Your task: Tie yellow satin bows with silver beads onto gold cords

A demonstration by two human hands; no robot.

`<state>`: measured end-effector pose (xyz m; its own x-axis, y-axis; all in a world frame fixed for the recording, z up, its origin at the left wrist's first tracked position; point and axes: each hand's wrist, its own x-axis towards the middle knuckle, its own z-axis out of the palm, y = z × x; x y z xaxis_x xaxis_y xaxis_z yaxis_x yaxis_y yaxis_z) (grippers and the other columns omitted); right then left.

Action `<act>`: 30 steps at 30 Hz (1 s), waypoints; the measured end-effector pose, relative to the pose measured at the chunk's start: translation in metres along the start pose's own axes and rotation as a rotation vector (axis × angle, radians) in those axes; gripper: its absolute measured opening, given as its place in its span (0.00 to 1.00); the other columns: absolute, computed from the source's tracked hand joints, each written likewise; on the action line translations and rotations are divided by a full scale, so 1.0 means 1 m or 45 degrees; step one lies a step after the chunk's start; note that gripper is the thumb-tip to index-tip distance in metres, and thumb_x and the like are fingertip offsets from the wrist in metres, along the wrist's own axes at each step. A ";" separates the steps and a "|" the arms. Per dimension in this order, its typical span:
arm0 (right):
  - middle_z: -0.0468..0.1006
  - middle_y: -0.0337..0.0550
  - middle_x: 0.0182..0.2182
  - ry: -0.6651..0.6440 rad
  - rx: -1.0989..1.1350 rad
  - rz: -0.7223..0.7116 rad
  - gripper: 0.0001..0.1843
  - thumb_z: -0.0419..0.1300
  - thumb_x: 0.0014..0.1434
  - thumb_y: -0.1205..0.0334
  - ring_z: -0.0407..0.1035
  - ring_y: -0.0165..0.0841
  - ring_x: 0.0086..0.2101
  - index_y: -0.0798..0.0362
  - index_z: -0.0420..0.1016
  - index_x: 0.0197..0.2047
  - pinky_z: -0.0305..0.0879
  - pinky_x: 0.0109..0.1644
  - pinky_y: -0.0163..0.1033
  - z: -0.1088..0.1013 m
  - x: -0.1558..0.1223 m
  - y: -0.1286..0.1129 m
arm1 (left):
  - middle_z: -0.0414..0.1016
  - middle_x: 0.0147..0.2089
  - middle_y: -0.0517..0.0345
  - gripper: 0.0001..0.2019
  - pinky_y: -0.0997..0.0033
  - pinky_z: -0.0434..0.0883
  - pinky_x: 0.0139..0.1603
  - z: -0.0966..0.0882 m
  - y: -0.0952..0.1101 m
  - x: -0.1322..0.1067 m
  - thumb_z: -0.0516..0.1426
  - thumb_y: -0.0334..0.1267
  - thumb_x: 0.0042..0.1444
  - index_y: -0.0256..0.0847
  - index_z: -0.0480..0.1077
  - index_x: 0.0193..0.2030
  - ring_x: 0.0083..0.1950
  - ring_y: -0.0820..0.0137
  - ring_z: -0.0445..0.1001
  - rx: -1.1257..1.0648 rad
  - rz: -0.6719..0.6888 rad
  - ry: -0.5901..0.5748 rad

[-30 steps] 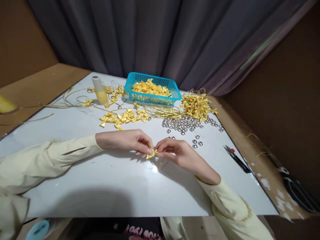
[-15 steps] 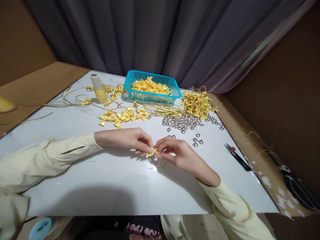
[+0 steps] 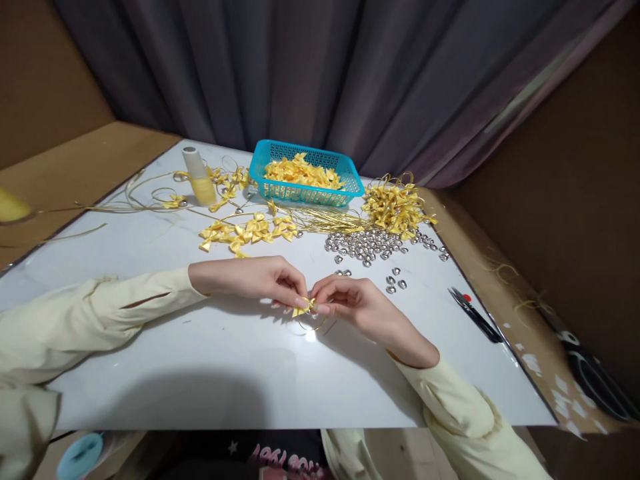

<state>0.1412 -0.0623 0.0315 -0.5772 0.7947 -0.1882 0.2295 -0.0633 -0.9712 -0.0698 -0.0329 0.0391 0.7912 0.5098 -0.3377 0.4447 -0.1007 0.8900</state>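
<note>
My left hand (image 3: 273, 283) pinches a small yellow ribbon bow (image 3: 299, 310) between thumb and fingers, above the white table. Close against it, my right hand (image 3: 349, 301) is closed at the same bow, its fingertips on a thin gold cord. A loop of that cord (image 3: 311, 329) hangs below the fingertips. Part of the bow is hidden behind the fingers. Beyond my left hand lie loose yellow bows (image 3: 247, 231), and beyond my right hand a spread of silver bell-like beads (image 3: 367, 245).
A turquoise basket (image 3: 306, 197) full of yellow bows stands at the back. Beside it are a bundle of gold cords (image 3: 325, 220) and a heap of corded bows (image 3: 397, 207). A yellow-and-white bottle (image 3: 201, 180) stands left. Thread snips (image 3: 475, 315) and large scissors (image 3: 593, 373) lie right.
My right fingertips have shifted slightly at the bow, and the cord loop below now hangs in a different shape. Both hands stay in nearly the same place.
</note>
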 end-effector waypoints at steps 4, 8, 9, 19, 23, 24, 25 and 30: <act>0.73 0.42 0.33 -0.017 0.067 0.046 0.05 0.63 0.49 0.64 0.67 0.29 0.32 0.56 0.72 0.25 0.64 0.39 0.37 0.001 0.000 0.001 | 0.71 0.29 0.60 0.13 0.79 0.61 0.28 0.001 0.000 -0.001 0.56 0.45 0.57 0.36 0.72 0.35 0.28 0.76 0.65 0.022 0.007 -0.013; 0.74 0.42 0.31 -0.025 0.095 0.074 0.06 0.63 0.50 0.63 0.68 0.29 0.31 0.56 0.72 0.26 0.64 0.36 0.37 0.003 0.000 0.001 | 0.70 0.29 0.60 0.14 0.79 0.60 0.27 0.002 0.000 -0.002 0.56 0.47 0.57 0.36 0.72 0.35 0.28 0.76 0.65 0.033 0.021 -0.007; 0.74 0.42 0.31 -0.023 0.097 0.075 0.06 0.62 0.50 0.63 0.68 0.29 0.30 0.56 0.71 0.26 0.64 0.36 0.37 0.004 0.000 0.002 | 0.70 0.29 0.60 0.14 0.79 0.60 0.27 0.002 0.000 -0.002 0.56 0.47 0.57 0.36 0.72 0.35 0.28 0.76 0.65 0.035 0.023 -0.008; 0.73 0.42 0.30 0.017 0.022 -0.002 0.04 0.60 0.53 0.67 0.66 0.28 0.29 0.57 0.72 0.27 0.63 0.33 0.35 0.005 0.002 0.006 | 0.70 0.28 0.60 0.14 0.79 0.60 0.27 0.002 0.000 -0.001 0.55 0.47 0.57 0.36 0.72 0.35 0.28 0.75 0.65 0.044 0.013 -0.023; 0.72 0.42 0.30 0.086 -0.112 -0.110 0.05 0.58 0.53 0.70 0.66 0.28 0.29 0.56 0.72 0.26 0.62 0.33 0.35 0.008 0.001 0.007 | 0.71 0.29 0.60 0.13 0.80 0.61 0.28 0.001 -0.001 -0.001 0.55 0.45 0.57 0.36 0.72 0.35 0.28 0.76 0.66 0.054 0.021 -0.015; 0.72 0.42 0.30 0.097 -0.150 -0.131 0.06 0.58 0.54 0.71 0.66 0.29 0.30 0.56 0.71 0.26 0.63 0.34 0.35 0.008 0.001 0.008 | 0.72 0.29 0.60 0.12 0.80 0.61 0.28 0.001 -0.001 -0.001 0.56 0.44 0.57 0.36 0.72 0.35 0.28 0.76 0.66 0.059 0.028 -0.016; 0.72 0.42 0.30 0.105 -0.191 -0.148 0.06 0.58 0.54 0.71 0.66 0.29 0.30 0.56 0.71 0.26 0.63 0.34 0.36 0.009 0.001 0.008 | 0.72 0.29 0.60 0.12 0.80 0.61 0.28 0.001 -0.002 0.000 0.56 0.44 0.57 0.36 0.72 0.35 0.28 0.76 0.66 0.057 0.034 -0.021; 0.72 0.41 0.29 0.137 -0.436 -0.228 0.08 0.56 0.54 0.75 0.66 0.29 0.29 0.55 0.70 0.27 0.61 0.32 0.35 0.012 -0.002 0.007 | 0.72 0.28 0.61 0.11 0.80 0.61 0.27 -0.001 -0.005 0.002 0.57 0.42 0.56 0.36 0.73 0.35 0.27 0.77 0.66 0.020 0.033 -0.067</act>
<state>0.1344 -0.0713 0.0234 -0.5504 0.8348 0.0138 0.3910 0.2723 -0.8792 -0.0707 -0.0307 0.0340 0.8234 0.4610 -0.3310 0.4303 -0.1267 0.8938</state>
